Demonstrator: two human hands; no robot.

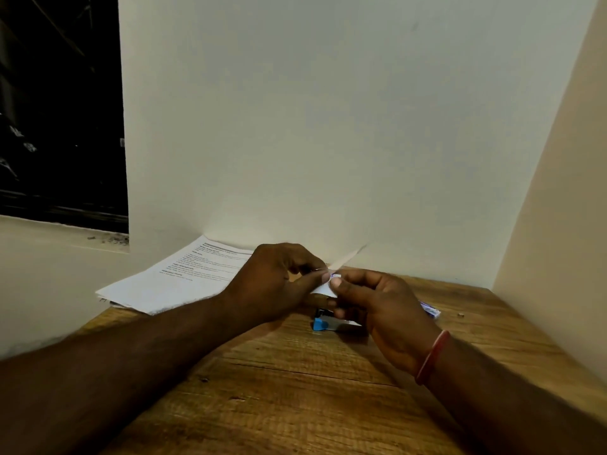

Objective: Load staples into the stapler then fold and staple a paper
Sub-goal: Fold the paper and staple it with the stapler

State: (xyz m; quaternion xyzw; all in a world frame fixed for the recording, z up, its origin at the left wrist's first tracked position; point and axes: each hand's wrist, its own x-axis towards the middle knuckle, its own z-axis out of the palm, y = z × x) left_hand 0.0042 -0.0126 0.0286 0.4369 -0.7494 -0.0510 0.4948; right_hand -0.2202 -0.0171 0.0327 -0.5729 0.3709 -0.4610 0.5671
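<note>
Wooden bench (295,389) nearest. Small blue stapler (323,323) flat on bench below hands, long axis left-right, ends unclear. Left hand (279,280) and right hand (377,303) grips both pinched on small white staple packet (323,287). Loading judged unfinished; printed white paper sheets (177,277) beyond, unfolded, unstapled.

Wood table (295,389) w/ stapler (320,323), paper stack (170,284), staple box (430,311)
</note>
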